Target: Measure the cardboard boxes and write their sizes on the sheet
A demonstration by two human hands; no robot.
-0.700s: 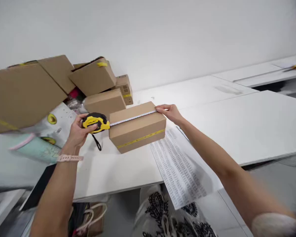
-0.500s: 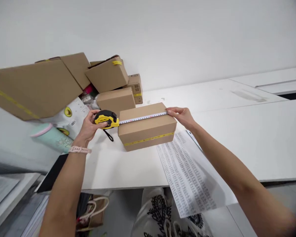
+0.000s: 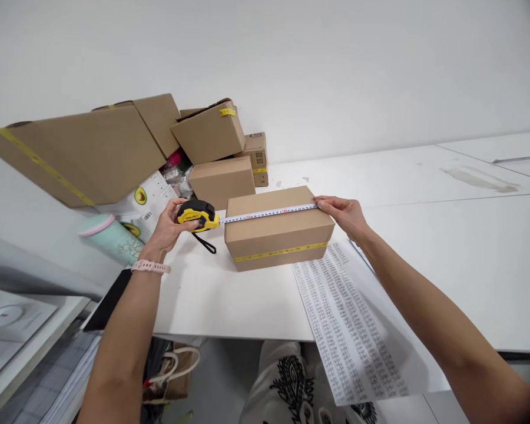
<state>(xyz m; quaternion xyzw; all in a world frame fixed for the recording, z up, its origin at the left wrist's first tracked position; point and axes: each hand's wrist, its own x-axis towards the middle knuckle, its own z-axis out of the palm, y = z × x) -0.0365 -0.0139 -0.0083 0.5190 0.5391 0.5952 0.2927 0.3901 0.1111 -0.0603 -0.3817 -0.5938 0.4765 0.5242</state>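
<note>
A closed cardboard box (image 3: 282, 232) with yellow tape along its side sits on the white table. My left hand (image 3: 168, 227) grips the yellow and black case of a tape measure (image 3: 198, 217) just off the box's left end, its black strap dangling. The white tape blade (image 3: 269, 213) stretches lengthwise over the box top. At the box's far right corner, my right hand (image 3: 341, 215) pinches the blade's free end between thumb and fingers. Those fingertips cover the tip of the blade.
Several cardboard boxes (image 3: 221, 179) are piled against the wall, with a large taped one (image 3: 88, 153) leaning at left. A mint tumbler (image 3: 112, 238) lies beside an avocado-print package (image 3: 143, 197). Printed sheets (image 3: 348, 324) overhang the table's (image 3: 194, 306) front edge. Below stands a paper bag (image 3: 181, 377).
The view has shifted slightly, so everything appears further right. A little more blade shows between the case and the box's left edge. Both hands keep their hold on the tape measure.
</note>
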